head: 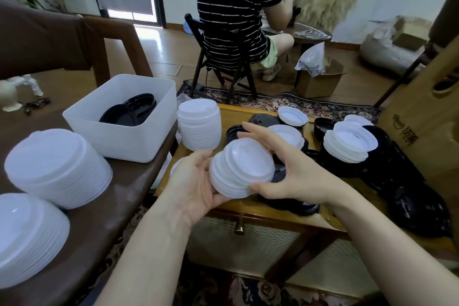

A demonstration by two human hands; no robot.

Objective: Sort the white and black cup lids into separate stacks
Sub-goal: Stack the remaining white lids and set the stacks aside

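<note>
Fingers [248, 129] of both hands curl round a short stack of white lids [242, 169] held above the bench [273, 213], so I'd square the rims up before adding it to the tall white stack [200, 126].

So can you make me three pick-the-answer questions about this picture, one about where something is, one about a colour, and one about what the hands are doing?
1. Where are the sorted black lids?
A. in the white tub
B. on the chair
C. on the floor

2. What colour is the held stack of lids?
A. black
B. white
C. brown

3. What are the hands doing?
A. both resting flat
B. one is hidden
C. both hold the stack

Answers: 1 A, black lids lie inside the tub. 2 B, every lid in it is white. 3 C, the left hand cups it and the right hand pinches its rim.
</note>
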